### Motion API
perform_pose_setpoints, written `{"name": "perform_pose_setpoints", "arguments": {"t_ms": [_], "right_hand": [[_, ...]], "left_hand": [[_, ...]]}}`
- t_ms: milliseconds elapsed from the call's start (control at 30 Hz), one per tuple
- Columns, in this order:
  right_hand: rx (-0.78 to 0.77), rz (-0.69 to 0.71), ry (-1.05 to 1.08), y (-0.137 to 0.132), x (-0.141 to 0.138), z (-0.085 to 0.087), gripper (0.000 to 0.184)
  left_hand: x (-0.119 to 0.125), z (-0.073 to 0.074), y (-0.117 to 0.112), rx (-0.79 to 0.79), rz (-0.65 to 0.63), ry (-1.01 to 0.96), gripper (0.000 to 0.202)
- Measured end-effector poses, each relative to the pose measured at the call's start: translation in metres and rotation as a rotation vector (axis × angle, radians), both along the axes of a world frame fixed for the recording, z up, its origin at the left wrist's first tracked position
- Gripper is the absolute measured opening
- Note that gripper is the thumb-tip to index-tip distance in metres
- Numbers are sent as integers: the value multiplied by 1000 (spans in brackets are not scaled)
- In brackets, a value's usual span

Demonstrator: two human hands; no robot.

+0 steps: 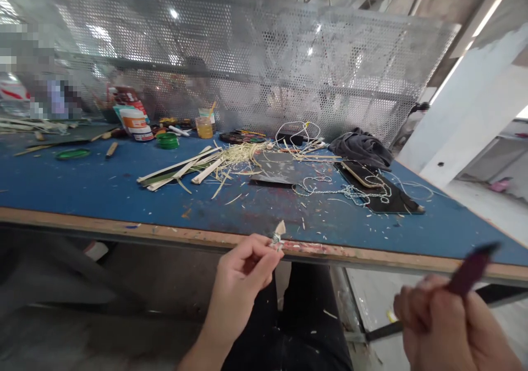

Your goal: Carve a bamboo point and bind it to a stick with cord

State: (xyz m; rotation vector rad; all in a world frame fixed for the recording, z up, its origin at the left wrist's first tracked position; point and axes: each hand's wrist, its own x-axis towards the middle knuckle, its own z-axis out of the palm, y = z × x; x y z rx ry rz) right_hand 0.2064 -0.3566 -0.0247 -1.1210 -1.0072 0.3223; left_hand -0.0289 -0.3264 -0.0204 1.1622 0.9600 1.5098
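Observation:
My left hand (243, 269) is closed in a pinch on a small pale sliver of bamboo (279, 233), held just in front of the near edge of the blue table (82, 186). My right hand (441, 318) is a fist at the lower right, wrapped round a dark purple-handled tool (472, 269) that points up and right; the tool is blurred. Both hands are below table height, above my dark trousers. On the table lies a heap of split bamboo strips and shavings (198, 167).
A perforated metal screen (264, 68) backs the table. Also on the table: a glue bottle (135, 123), green tape rolls (167, 140), a yellow jar (204, 127), white cord (342, 189), a phone (363, 174) on a dark mat, and dark cloth (363, 146).

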Motion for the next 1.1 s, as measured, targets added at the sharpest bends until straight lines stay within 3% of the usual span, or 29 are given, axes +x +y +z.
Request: {"name": "perform_pose_setpoints", "arguments": {"t_ms": [100,133,200,267,333,367,400,500,533,600,667,733,767,833,867,933,1033,1100], "right_hand": [[-168,-217,-468,63,16,7,34],[-222,-212,-641,86,19,9,34],[-230,-159,-735,122,20,15,26],[-175,-145,-768,134,10,19,30],[-88,-111,-756,117,-11,17,30],[-7,-18,-664,101,-24,13,25],[5,160,-579,83,-39,8,22],[-267,861,-339,30,-80,-18,18],[-328,1008,-220,18,-91,-28,22],[-449,1164,21,7,-106,-47,41],[-500,1021,252,7,-110,-58,51],[-482,849,323,12,-108,-59,56],[-460,786,316,15,-106,-58,57],[-414,700,272,19,-102,-53,57],[-391,667,251,20,-101,-51,56],[-341,602,198,20,-100,-50,53],[-265,525,88,17,-101,-52,42],[-213,495,10,15,-100,-53,35]], "left_hand": [[9,0,0,-78,-167,-203,28],[11,1,1,-90,-196,-264,28],[12,3,4,-102,-233,-370,26],[12,6,7,-103,-262,-450,24],[13,10,9,-98,-279,-514,23],[15,12,9,-93,-281,-542,22],[18,14,9,-82,-282,-567,22],[30,18,7,-20,-250,-634,21],[33,18,8,1,-239,-629,21],[32,19,14,44,-201,-510,19],[18,22,30,132,-65,-223,16],[-4,29,52,316,276,161,12],[-15,33,64,423,439,358,17],[-32,43,80,472,659,609,38],[-35,47,82,491,681,640,43],[-32,53,74,526,576,538,33],[-11,55,45,343,232,310,12],[1,55,28,247,163,193,13]]}}
